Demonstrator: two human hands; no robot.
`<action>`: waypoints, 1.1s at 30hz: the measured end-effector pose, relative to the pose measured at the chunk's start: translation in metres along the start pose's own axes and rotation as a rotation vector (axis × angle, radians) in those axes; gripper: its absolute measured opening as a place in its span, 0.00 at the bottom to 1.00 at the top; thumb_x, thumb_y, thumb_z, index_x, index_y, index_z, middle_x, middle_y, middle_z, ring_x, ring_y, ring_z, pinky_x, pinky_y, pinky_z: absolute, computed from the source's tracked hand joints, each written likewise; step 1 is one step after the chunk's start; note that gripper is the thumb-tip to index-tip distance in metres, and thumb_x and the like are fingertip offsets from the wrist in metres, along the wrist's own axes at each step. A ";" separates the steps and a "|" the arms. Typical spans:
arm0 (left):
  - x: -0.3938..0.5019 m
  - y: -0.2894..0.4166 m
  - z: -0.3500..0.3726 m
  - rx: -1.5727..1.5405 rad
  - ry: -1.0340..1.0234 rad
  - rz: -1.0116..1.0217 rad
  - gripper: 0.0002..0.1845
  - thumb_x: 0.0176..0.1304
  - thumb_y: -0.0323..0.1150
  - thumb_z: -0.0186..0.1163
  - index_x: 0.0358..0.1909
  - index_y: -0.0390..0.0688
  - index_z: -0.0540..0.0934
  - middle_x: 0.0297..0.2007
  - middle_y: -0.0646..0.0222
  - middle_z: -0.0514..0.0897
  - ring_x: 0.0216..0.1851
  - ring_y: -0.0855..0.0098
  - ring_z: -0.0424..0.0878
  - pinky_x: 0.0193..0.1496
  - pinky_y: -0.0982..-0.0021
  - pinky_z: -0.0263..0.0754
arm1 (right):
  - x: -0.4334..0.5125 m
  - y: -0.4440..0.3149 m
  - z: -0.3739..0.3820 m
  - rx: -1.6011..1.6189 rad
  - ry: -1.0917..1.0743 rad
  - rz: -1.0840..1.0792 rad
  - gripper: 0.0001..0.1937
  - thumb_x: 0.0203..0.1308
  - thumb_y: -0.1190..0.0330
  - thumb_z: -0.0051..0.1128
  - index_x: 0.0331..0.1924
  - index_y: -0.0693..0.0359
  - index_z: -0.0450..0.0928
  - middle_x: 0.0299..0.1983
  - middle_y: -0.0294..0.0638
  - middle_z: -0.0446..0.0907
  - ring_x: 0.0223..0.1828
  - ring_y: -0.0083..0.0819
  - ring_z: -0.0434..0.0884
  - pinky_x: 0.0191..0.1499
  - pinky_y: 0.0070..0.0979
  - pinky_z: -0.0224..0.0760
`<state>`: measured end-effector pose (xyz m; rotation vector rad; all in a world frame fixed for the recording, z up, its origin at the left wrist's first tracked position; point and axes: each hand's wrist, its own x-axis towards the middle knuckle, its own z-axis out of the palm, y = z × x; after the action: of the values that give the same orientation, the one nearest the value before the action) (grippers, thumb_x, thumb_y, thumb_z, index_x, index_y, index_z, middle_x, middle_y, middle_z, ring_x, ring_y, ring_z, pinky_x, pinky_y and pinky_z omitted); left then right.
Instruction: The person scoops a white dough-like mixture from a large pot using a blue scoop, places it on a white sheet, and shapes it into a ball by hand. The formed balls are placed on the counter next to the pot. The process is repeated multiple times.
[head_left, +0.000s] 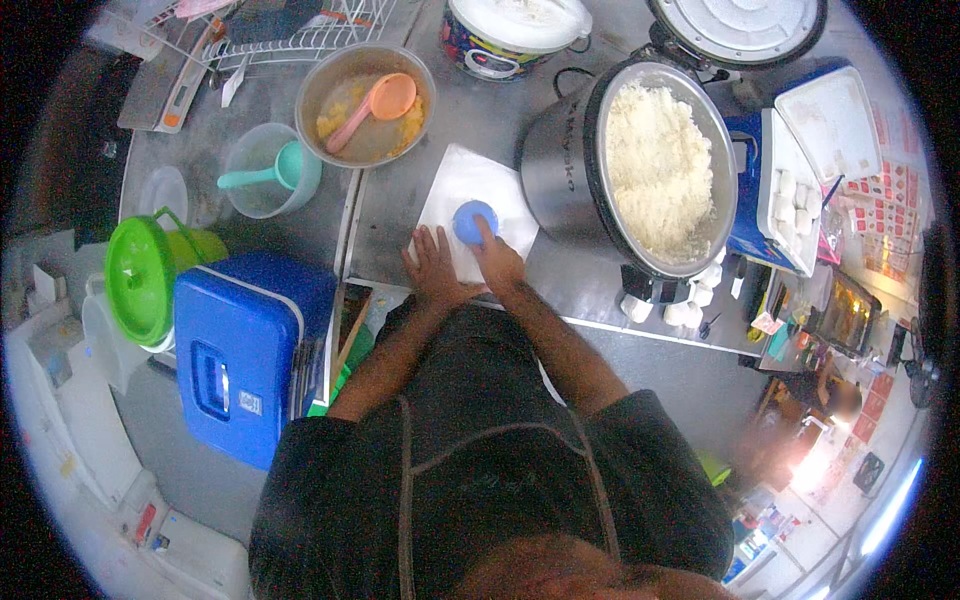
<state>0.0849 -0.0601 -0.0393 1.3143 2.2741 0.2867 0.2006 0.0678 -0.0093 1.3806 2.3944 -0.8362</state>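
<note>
A white sheet, apparently wrapping paper (452, 180), lies on the metal worktop (390, 232) before me. On it sits a round blue cup or bowl (474, 222), which my right hand (501, 262) touches with its fingers from the near side; whether it grips the rim is unclear. My left hand (433, 266) rests on the sheet's near left edge, its fingers spread and holding nothing. Right of the sheet stands a large tilted metal cooker pot (562, 165) full of white rice (660, 172). Beyond the sheet to the left is a metal bowl (307, 112) with yellow food and an orange ladle (392, 96).
At the left are a plastic tub (247, 199) with a turquoise ladle (289, 165), a green lid (136, 281) and a blue cooler box (232, 360). Another open cooler (766, 187) holds white wrapped pieces at the right. A person (825, 390) is in the far right background.
</note>
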 end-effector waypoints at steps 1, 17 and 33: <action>0.001 0.000 -0.003 0.035 0.011 0.031 0.87 0.35 0.83 0.70 0.85 0.34 0.41 0.84 0.36 0.39 0.86 0.38 0.29 0.79 0.24 0.23 | 0.000 0.000 -0.001 -0.033 -0.024 0.005 0.35 0.74 0.49 0.59 0.81 0.36 0.56 0.49 0.55 0.87 0.47 0.59 0.88 0.48 0.53 0.83; 0.011 -0.045 0.020 0.111 -0.034 0.250 0.71 0.51 0.71 0.73 0.88 0.55 0.43 0.85 0.37 0.34 0.84 0.30 0.31 0.76 0.19 0.29 | -0.091 -0.048 -0.127 0.589 0.718 -0.319 0.36 0.68 0.65 0.70 0.78 0.57 0.65 0.70 0.58 0.77 0.70 0.55 0.79 0.72 0.45 0.72; 0.007 -0.008 -0.027 0.069 -0.031 0.653 0.20 0.64 0.43 0.69 0.55 0.49 0.84 0.57 0.62 0.82 0.65 0.56 0.74 0.69 0.40 0.61 | -0.112 -0.027 -0.166 0.062 0.435 -0.381 0.25 0.64 0.75 0.60 0.67 0.57 0.78 0.58 0.51 0.84 0.60 0.53 0.80 0.65 0.52 0.70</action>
<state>0.0620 -0.0565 -0.0222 2.0547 1.7775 0.4004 0.2461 0.0765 0.1874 1.2476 3.0587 -0.7590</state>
